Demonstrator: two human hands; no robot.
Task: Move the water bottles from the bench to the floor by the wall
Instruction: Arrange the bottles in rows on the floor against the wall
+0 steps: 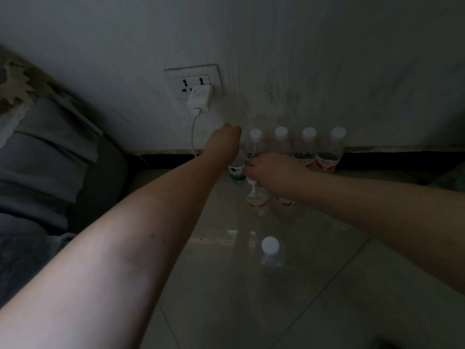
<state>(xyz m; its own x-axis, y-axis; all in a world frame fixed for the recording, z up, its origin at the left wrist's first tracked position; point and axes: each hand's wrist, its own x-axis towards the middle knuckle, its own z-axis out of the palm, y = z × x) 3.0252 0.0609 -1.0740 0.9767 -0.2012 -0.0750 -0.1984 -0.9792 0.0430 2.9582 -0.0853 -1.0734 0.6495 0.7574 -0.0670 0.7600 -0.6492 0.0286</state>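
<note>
- Both hands reach forward and down toward a row of water bottles on the floor by the wall.
- Left hand (224, 137) is curled over the top of a green-labelled bottle (237, 169), hiding its cap; it appears to grip the bottle's neck.
- Right hand (270, 170) is curled downward over a red-labelled bottle (256, 200), whose white cap shows just under the fingers; whether it truly grips the bottle I cannot tell.
- Nearest the viewer, a lone bottle (271, 250) with a white cap stands on the tiled floor (327, 298), apart from the others.
- Beyond the hands, four white-capped bottles stand upright in a row (310, 147), close against the dark skirting at the foot of the wall (327, 59).
- On the wall above the left hand, a white charger (200, 98) sits plugged into a socket (192, 80), its cable hanging down.
- At far left lies grey bedding (37, 152).
</note>
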